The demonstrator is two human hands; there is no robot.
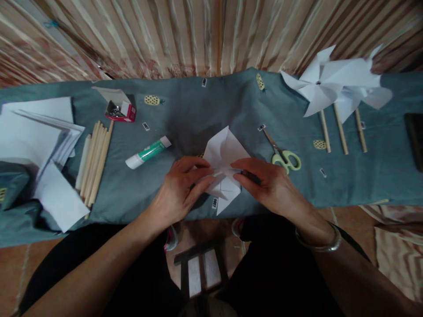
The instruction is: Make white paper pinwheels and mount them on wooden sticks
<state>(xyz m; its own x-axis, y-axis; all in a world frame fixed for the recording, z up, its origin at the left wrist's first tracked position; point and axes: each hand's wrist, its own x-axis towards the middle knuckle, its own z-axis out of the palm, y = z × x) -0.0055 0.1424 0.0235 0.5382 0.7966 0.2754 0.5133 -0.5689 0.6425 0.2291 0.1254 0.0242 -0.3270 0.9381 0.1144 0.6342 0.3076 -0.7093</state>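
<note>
A partly folded white paper pinwheel (224, 147) is held over the front middle of the cloth, its points spread up and down. My left hand (181, 187) pinches its left side between thumb and fingers. From the right, my right hand (264, 176) pinches the other side near the centre, and the fingertips of both hands come close together. Part of the paper is hidden behind the fingers. Just right of my right hand lie scissors (286, 158) with pale green handles. To the left of my left hand rests a green and white glue stick (148, 152).
Wooden sticks (97, 158) and white paper sheets (36, 127) lie at the left. Behind the glue stick stands an open red box (122, 112) of small metal pieces. Several finished pinwheels (319, 83) on sticks lie at the right. A dark object (414, 138) is at the far right edge.
</note>
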